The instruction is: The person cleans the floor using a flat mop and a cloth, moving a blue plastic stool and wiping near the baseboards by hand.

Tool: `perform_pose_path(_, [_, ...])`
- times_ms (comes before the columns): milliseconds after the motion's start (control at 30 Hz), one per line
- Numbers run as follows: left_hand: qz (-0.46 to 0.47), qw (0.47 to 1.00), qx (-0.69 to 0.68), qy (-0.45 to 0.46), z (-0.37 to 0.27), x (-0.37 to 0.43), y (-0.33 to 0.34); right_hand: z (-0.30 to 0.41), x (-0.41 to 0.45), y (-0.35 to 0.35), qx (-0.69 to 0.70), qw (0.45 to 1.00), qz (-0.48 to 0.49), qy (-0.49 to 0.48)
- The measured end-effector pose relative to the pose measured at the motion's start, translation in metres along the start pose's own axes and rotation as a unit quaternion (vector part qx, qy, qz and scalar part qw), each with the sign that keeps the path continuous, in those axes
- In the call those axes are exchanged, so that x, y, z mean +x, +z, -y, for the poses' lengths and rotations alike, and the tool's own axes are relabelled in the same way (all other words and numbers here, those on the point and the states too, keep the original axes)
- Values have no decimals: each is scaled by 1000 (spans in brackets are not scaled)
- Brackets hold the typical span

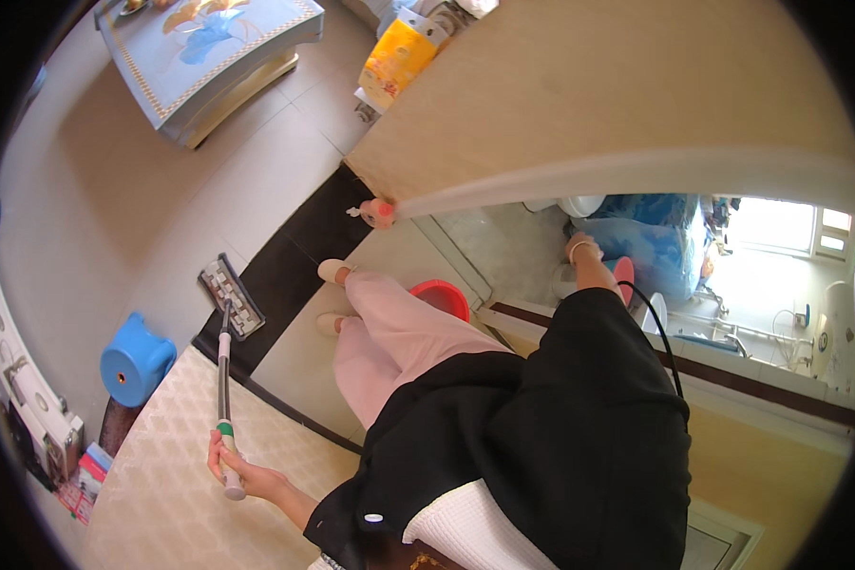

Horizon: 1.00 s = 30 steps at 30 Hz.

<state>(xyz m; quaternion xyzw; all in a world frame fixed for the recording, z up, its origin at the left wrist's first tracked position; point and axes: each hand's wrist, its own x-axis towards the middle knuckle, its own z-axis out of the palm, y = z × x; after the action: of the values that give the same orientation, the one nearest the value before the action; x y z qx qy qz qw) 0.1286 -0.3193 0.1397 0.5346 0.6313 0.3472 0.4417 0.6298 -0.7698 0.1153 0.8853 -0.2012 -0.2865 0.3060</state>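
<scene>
My left hand [239, 467] is closed around the grip of a flat floor mop [223, 377], just below its green band. The mop's rectangular head [232, 296] rests across the light floor tiles and a black threshold strip [292, 242]. Out to the other side, my right hand [586, 248], with a bracelet at the wrist, reaches into the bathroom doorway. It is near a blue patterned cover [648, 235]; its fingers are too small and blurred to tell whether it holds anything. A red plastic basin [442, 299] stands beside my legs.
A pink pump bottle [377, 213] stands at the wall corner. A blue plastic stool [137, 360] is left of the mop head, and a cloth-covered table [214, 64] stands farther off. A black cable or hose [662, 320] curves beside my right arm. A textured beige surface [185, 463] lies below the mop handle.
</scene>
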Motion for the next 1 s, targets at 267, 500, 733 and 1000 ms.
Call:
perform_pose_path(267, [2, 999, -7, 37, 15, -21, 4, -89, 129, -84, 808, 497, -317, 14])
perform_pose_path(500, [-9, 996, 1, 84, 26, -22, 3, -29, 15, -146, 950, 264, -150, -70])
perform_pose_path(733, [-6, 996, -37, 87, 20, -13, 2, -14, -45, -136, 958, 223, -160, -80])
perform_pose_path(1000, [1, 992, -61, 110, 32, -6, 1, -51, -22, -102, 905, 303, -271, -122])
